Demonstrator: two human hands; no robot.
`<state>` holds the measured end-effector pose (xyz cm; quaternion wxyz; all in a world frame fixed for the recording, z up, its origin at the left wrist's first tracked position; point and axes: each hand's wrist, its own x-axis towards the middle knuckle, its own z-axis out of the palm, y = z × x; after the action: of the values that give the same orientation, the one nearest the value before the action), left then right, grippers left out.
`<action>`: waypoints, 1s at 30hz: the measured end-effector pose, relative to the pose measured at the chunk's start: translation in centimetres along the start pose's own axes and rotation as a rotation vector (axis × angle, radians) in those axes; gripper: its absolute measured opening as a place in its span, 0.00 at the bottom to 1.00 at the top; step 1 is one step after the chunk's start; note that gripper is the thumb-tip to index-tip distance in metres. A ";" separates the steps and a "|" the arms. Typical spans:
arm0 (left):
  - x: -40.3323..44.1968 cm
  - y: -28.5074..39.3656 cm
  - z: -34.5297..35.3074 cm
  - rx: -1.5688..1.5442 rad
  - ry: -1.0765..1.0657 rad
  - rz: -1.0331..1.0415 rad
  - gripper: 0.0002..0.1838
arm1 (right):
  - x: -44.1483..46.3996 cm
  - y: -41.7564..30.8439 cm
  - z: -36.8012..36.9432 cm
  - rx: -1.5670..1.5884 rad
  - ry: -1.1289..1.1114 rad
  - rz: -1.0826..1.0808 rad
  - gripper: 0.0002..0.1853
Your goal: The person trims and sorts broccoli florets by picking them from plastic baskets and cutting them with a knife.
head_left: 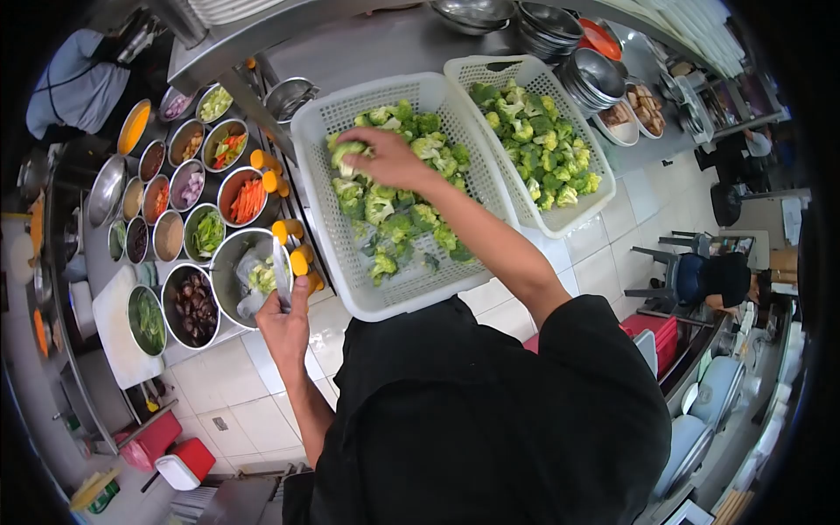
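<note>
My left hand (pixel 287 331) is closed around a knife (pixel 281 269), its blade pointing up beside a steel pot (pixel 229 293). Cut pale green pieces (pixel 262 278) and what looks like clear plastic lie inside that pot. Over the near white perforated basket (pixel 317 131), my right hand (pixel 385 159) has its fingers curled on a pale green broccoli piece (pixel 346 159), partly hidden by the fingers. Below it, broccoli florets (pixel 398 229) are spread across the basket's bottom.
A second white basket (pixel 560 223) of broccoli florets (pixel 534 131) stands alongside. Steel pots of carrot strips (pixel 249 201), dark mushrooms (pixel 194 306) and other cut vegetables crowd the left, with yellow-capped bottles (pixel 287 229) nearby. Stacked steel bowls (pixel 595 79) sit at the back. People are in the background.
</note>
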<state>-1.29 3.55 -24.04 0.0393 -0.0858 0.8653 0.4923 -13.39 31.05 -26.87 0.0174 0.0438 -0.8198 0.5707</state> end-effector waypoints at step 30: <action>0.5 -0.3 0.8 -0.015 -0.003 -0.020 0.24 | -7.1 -1.8 -7.2 -0.462 0.464 -0.037 0.21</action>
<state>-1.76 4.02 -24.82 0.0449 -0.0941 0.8607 0.4983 -6.31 37.56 -23.19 0.2233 -0.0777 -0.9009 0.3640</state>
